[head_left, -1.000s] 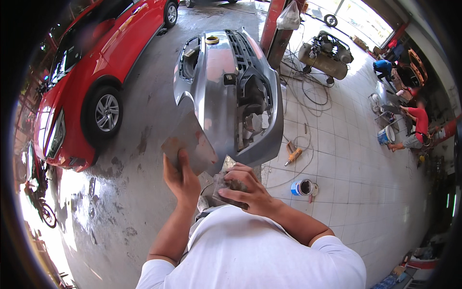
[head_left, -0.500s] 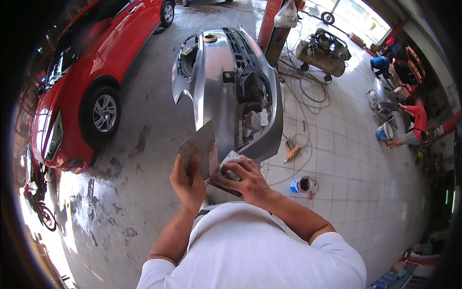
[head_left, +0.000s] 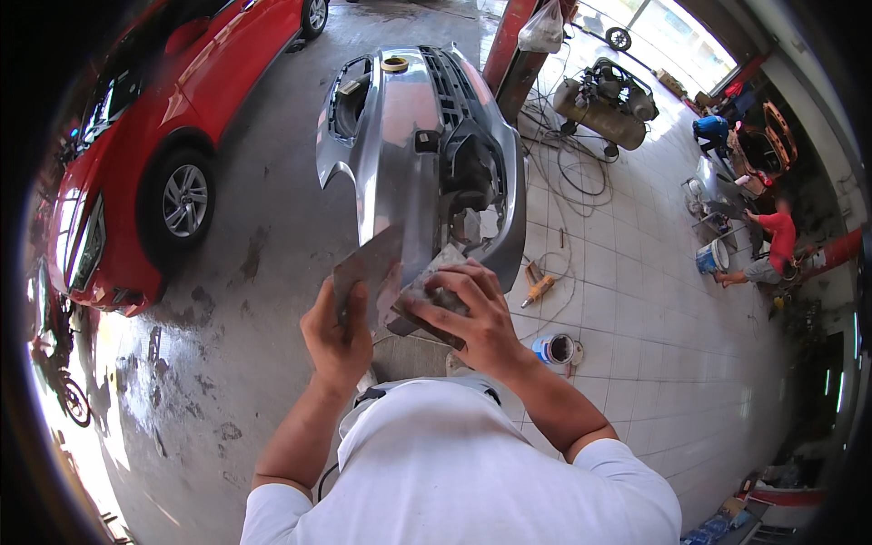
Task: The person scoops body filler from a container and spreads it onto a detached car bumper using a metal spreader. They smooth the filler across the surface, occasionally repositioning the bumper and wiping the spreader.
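My left hand (head_left: pixel 336 331) grips a flat grey plate (head_left: pixel 368 259) with reddish-pink smears, held tilted. Beside it my right hand (head_left: pixel 474 318) has curled fingers round a grey, smudged square piece (head_left: pixel 436 268), a block or scraper. Both sit at the near end of a large grey car bumper (head_left: pixel 391 191); whether they touch it I cannot tell. The bumper has pink patches, open grille sections, a roll of yellow tape (head_left: pixel 393 64) and a small black part (head_left: pixel 426 141) on top.
A red car (head_left: pixel 136 182) stands left, a lift post (head_left: pixel 504 54) and compressor (head_left: pixel 604 109) behind. Hoses, a yellow tool (head_left: pixel 538 289) and a paint can (head_left: pixel 552 350) lie on the tiles. Two people (head_left: pixel 777 236) (head_left: pixel 708 132) work at the right.
My right hand has moved upward with its piece, nearer the bumper's end. My left hand's plate has changed tilt. The whole view has shifted slightly.
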{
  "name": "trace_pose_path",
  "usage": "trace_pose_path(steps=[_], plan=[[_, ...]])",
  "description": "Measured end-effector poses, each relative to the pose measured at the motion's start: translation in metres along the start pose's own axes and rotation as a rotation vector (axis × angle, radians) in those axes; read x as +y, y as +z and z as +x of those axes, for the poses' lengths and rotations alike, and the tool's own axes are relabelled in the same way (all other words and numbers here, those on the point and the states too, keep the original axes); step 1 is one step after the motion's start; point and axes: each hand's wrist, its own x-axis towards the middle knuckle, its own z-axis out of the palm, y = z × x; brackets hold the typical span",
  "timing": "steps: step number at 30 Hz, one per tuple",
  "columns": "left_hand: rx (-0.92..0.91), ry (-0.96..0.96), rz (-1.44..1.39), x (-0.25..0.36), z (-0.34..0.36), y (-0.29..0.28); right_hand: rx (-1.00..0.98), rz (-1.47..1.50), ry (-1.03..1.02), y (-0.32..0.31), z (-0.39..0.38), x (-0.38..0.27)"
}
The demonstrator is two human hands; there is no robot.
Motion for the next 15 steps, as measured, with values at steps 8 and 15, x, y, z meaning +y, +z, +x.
trace_pose_path(steps=[8, 15], plan=[[0.157, -0.015, -0.191, 0.006, 0.009, 0.002, -0.127, 0.092, -0.067, 0.027, -0.022, 0.002], [0.142, -0.685, -0.967, 0.001, 0.001, 0.017, 0.087, 0.449, 0.05, 0.01, 0.005, 0.011]])
